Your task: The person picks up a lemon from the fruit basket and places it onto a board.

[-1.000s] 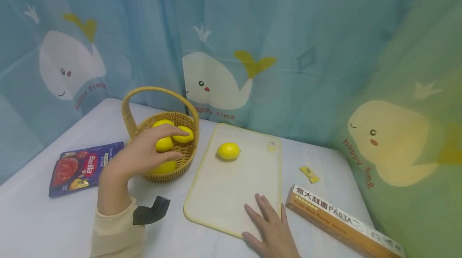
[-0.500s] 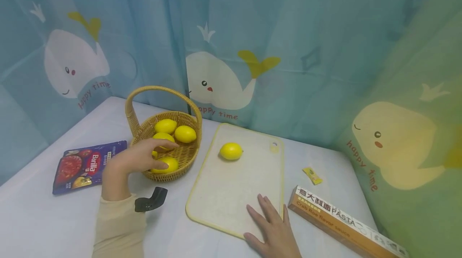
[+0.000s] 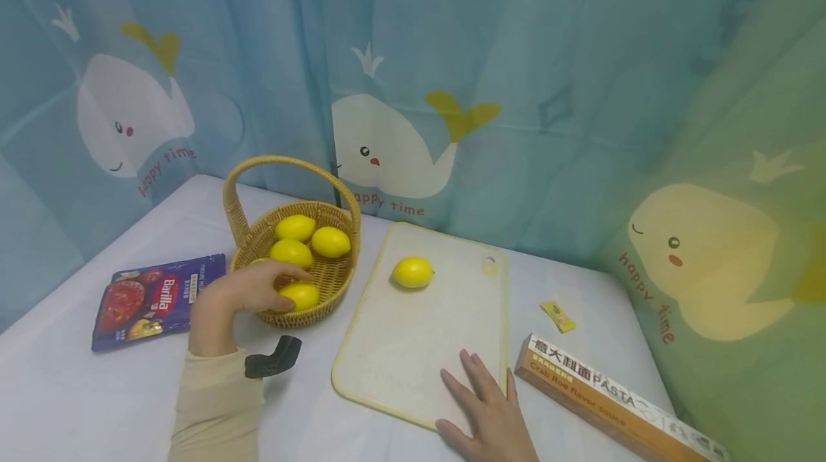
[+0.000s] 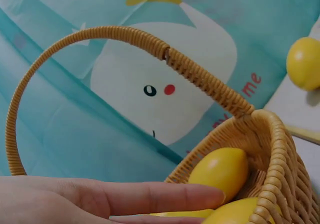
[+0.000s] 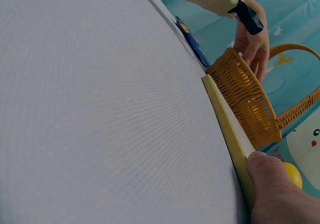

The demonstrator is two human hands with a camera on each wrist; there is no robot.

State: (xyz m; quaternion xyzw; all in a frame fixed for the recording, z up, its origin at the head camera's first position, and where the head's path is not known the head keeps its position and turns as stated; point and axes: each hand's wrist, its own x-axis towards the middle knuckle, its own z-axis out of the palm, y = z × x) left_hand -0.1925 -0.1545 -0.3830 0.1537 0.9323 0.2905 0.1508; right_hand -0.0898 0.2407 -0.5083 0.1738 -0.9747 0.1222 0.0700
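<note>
In the head view my left hand (image 3: 253, 288) reaches into a wicker basket (image 3: 338, 283). Its thumb and fingers pinch a yellow lemon (image 3: 303, 296) at the basket's near side. Several more lemons lie around it, one of them a lemon (image 3: 331, 242) at the right wall. From the left wrist, one finger (image 4: 155, 196) stretches over the lemons; the thumb is out of sight there. My right hand (image 3: 488, 415) rests spread on the lower right of a white cutting board (image 3: 413, 354), its thumb (image 5: 267, 171) near the board's edge. A single lemon (image 3: 413, 272) lies on the board.
A blue Barilla pouch (image 3: 155, 297) lies left of the basket. To the right of the board are a small yellow packet (image 3: 558, 316) and a long pasta box (image 3: 613, 394). The tall basket handle (image 3: 290, 159) arches over the basket. Whale-print curtains (image 3: 548, 89) hang behind the table.
My left hand has moved down and toward the basket's near side, and its thumb and fingers have closed around the near lemon. The right hand stays on the board.
</note>
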